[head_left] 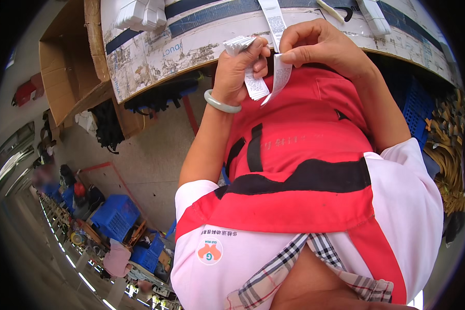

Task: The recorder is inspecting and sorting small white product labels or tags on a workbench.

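My left hand (238, 72), with a pale bangle (221, 102) on its wrist, is closed around a folded stack of white printed labels (256, 87). The stack sticks out above and below the fist. Close by on the right, my right hand (328, 49) pinches a long white printed label strip (275, 25) between thumb and fingers. That strip comes down from the worktable, and its lower end hangs curled in front of my red apron (305, 119), beside the stack.
The worktable (191, 54) has a worn cardboard and tape cover. Bundles of white labels (139, 14) lie at its left, another bundle (373, 18) at the right, near a slim white tool (330, 11). An open cardboard box (70, 67) stands left; tan strips (449, 150) hang right.
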A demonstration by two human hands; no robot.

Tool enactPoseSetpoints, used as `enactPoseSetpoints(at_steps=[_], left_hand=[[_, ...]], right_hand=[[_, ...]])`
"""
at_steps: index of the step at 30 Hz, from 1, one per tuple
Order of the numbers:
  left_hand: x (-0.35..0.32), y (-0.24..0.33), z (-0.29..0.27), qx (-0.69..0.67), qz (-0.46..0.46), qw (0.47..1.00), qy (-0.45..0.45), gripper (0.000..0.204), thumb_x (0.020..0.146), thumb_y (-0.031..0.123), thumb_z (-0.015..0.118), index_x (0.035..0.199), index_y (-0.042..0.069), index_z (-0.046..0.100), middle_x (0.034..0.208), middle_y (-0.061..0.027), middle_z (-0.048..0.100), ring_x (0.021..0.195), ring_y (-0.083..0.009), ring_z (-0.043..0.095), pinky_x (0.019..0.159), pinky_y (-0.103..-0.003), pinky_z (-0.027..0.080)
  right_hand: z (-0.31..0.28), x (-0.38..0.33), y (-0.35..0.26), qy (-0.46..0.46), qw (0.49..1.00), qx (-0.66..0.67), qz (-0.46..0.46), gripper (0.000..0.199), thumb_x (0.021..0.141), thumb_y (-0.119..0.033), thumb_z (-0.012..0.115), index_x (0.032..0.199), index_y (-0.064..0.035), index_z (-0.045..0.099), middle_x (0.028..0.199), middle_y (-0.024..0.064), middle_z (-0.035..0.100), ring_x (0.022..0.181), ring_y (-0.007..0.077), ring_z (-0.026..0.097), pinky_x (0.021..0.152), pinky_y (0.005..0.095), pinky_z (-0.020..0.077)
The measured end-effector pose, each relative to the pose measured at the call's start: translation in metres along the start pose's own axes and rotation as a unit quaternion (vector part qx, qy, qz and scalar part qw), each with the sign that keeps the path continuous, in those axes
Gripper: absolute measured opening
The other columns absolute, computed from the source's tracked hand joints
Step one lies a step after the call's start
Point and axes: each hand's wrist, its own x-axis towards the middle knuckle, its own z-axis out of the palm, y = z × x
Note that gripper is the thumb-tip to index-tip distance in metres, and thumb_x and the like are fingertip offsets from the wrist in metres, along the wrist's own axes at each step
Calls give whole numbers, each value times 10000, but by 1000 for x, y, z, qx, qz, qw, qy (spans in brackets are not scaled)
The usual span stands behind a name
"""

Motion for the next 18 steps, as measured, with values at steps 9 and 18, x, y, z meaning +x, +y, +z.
enactPoseSetpoints(at_steps=[9,18], left_hand=[[2,-11,-10,91,-36,995,-18,205,882,140,721,1034,22,651,861,-44,663,753,-104,623,665,-229,511],[9,-3,-5,228,38,973,23,193,866,78,718,1030,-5,660,869,-63,672,716,-126,630,619,-252,509]], right_hand=[[-4,23,34,190,963,-162,-103,196,916,-181,679,1017,-13,690,839,14,641,785,80,583,713,228,487],[-46,47,44,355,788,-457,-210,108,817,-161,742,869,-69,718,866,97,608,751,249,629,648,335,501]])
